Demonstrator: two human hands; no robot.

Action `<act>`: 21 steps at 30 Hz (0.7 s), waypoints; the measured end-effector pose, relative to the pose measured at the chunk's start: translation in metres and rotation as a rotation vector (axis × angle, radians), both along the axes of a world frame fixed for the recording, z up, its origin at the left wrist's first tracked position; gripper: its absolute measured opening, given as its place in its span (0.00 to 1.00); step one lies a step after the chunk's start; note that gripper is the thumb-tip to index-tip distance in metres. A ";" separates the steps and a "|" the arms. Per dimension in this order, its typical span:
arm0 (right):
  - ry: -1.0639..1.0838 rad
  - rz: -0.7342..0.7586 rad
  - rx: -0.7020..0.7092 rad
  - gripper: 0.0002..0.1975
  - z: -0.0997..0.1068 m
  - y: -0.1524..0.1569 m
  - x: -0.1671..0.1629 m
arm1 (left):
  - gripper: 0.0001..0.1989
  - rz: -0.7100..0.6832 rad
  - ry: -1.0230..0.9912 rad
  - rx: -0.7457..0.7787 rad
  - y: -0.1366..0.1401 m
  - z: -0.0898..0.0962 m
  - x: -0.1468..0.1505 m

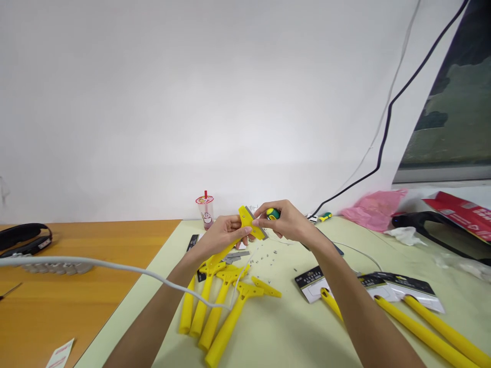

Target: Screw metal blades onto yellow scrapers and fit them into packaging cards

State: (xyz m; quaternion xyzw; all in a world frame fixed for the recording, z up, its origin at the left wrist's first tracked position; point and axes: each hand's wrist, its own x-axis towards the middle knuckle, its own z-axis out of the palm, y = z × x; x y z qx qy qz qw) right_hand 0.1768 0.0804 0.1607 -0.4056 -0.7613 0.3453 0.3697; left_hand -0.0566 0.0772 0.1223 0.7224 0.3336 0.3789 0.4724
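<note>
My left hand (222, 234) is closed on a yellow scraper (246, 216), thumb on its head and the handle slanting down below the hand. A metal blade shows along the scraper head's right edge. At that edge are the fingertips of my right hand (288, 221), which also keeps a green and yellow screwdriver (272, 213) tucked in its grip; only the handle end shows. Below my left hand, several yellow scrapers (230, 312) lie side by side. A loose yellow head plate (266, 287) rests by them, with grey blades (235, 257) and small screws (273, 258) scattered beyond.
A white cable (115, 266) crosses in front of my left forearm. A lidded cup with straw (206, 210) stands by the wall. Packaged long-handled yellow tools (422, 329) lie to the right. Behind are a pink bag (374, 209) and a black cable (388, 117); headphones (26, 237) lie left.
</note>
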 end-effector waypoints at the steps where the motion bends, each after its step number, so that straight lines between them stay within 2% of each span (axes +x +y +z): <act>1: 0.005 0.000 0.003 0.20 0.000 0.000 0.000 | 0.26 -0.001 0.007 0.002 0.000 0.000 0.000; 8: 0.077 -0.006 0.018 0.23 -0.005 0.004 -0.005 | 0.26 -0.012 0.047 -0.009 0.000 -0.002 -0.004; 13: 0.050 -0.028 0.017 0.24 -0.005 0.007 -0.004 | 0.28 0.000 0.007 -0.022 -0.001 -0.001 0.000; 16: 0.037 -0.058 0.035 0.23 -0.005 0.008 -0.002 | 0.30 0.066 -0.056 -0.038 -0.004 0.003 0.003; 21: 0.058 -0.066 0.064 0.22 -0.002 0.005 0.001 | 0.27 0.177 -0.178 -0.076 -0.009 0.010 0.007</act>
